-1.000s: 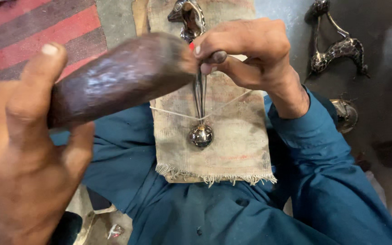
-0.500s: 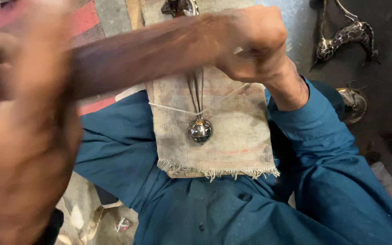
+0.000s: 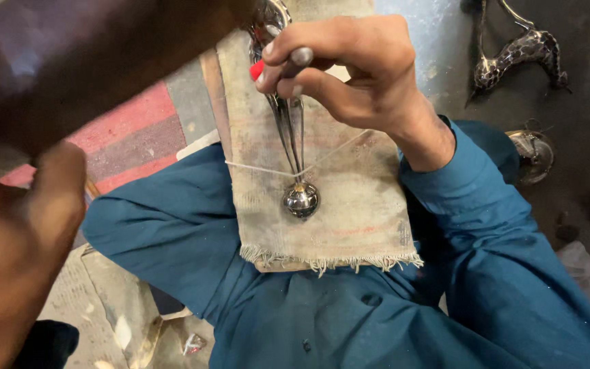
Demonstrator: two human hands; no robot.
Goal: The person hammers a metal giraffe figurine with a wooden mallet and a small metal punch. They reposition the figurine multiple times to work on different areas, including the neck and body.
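Both hands grip tools, right (image 3: 349, 68) a punch (image 3: 295, 58), left (image 3: 15, 260) a dark mallet (image 3: 90, 61), over frayed cloth (image 3: 349, 205) and grey floor (image 3: 582, 157).

Frayed burlap cloth (image 3: 349, 205) draped over lap, tied by thin white string (image 3: 261, 168). Metal piece with round shiny ball end (image 3: 300, 199) lying on cloth. Dark floor (image 3: 582, 137) at right bearing spotted metal figurine (image 3: 517, 55) and round metal fitting (image 3: 530, 154).

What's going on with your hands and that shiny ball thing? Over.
Right hand grips a small metal rod above the shiny ball piece. Left hand swings a dark club. Piece rests on burlap cloth. Nothing in the way.
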